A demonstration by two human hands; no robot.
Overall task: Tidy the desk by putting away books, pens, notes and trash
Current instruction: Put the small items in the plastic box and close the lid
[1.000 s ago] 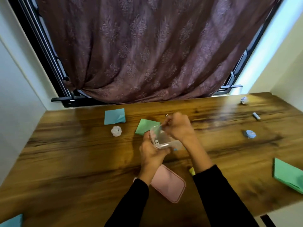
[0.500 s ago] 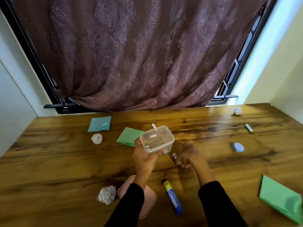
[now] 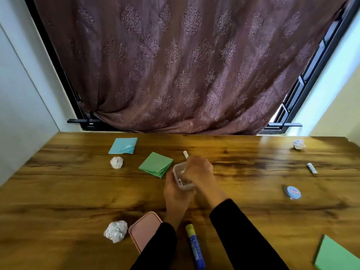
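My left hand grips a small clear plastic box from below, over the middle of the wooden desk. My right hand reaches into the box from above, its fingers curled down around a small white item; the fingertips are partly hidden. A white pen end shows just beyond the box. The pink lid lies near my left sleeve, with a blue glue stick beside it. Green notes and blue notes lie left of the box.
Crumpled paper balls lie at the front left, the back left and the far right corner. A white marker and a round blue tin sit on the right. A green pad lies at the front right edge.
My right hand rose from the desk, where it had picked up a small item, and moved into the box. My left hand lowered the box a little.
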